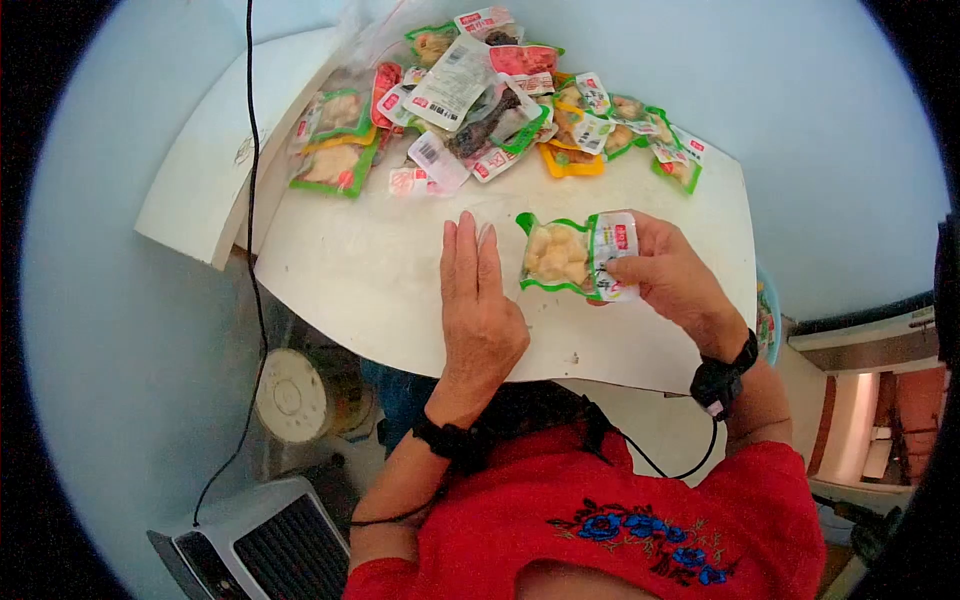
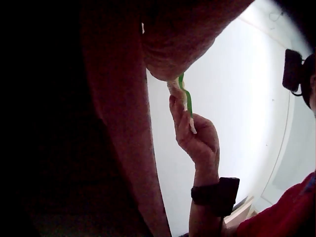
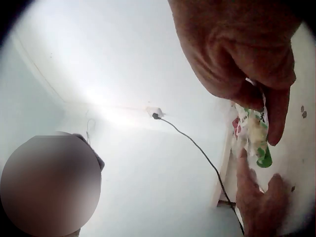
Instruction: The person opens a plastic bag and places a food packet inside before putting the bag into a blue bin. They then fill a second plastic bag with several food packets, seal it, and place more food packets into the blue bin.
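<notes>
In the head view, my right hand (image 1: 680,275) pinches a clear food packet (image 1: 555,255) by its white printed end, thumb on top. The packet has green edges and pale, rounded pieces inside. It is held flat above the white table (image 1: 370,265). To the left of it, my left hand (image 1: 482,325) holds nothing, its fingers straight and pointing away from me. The right wrist view shows the packet (image 3: 257,131) hanging from the right fingers, with the left hand (image 3: 261,202) close by. In the left wrist view, the packet's green edge (image 2: 189,101) shows above the right hand (image 2: 197,140).
A heap of similar sealed packets (image 1: 450,85) lies along the table's far side against the wall. A black cable (image 1: 255,180) hangs at the left. Below the table's left edge stands a lidded bucket (image 1: 290,395). A light-blue tub (image 1: 771,320) sits beyond the right edge.
</notes>
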The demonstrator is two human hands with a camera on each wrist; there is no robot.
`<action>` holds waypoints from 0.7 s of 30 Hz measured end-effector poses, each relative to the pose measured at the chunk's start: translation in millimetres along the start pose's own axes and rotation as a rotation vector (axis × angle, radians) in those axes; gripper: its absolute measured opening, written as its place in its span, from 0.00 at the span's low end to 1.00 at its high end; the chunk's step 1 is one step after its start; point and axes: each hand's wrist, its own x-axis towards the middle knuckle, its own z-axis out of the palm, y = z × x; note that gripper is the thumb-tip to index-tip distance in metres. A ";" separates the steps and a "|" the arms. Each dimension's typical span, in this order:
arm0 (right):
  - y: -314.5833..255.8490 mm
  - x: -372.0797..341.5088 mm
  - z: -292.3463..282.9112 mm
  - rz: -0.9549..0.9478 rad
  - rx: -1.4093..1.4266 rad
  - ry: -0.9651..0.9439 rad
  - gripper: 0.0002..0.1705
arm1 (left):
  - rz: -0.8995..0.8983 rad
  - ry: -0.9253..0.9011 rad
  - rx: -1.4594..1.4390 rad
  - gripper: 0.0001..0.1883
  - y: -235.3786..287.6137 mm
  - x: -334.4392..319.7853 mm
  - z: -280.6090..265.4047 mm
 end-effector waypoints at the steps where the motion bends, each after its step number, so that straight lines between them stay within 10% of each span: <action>1: 3.1 1.0 3.2 -0.007 0.001 -0.013 0.23 | -0.006 0.008 -0.019 0.39 1.0 0.4 -0.4; 21: 37.1 62.8 86.8 0.194 0.362 -0.209 0.18 | 0.102 -0.006 -0.074 0.36 0.8 -2.8 -3.8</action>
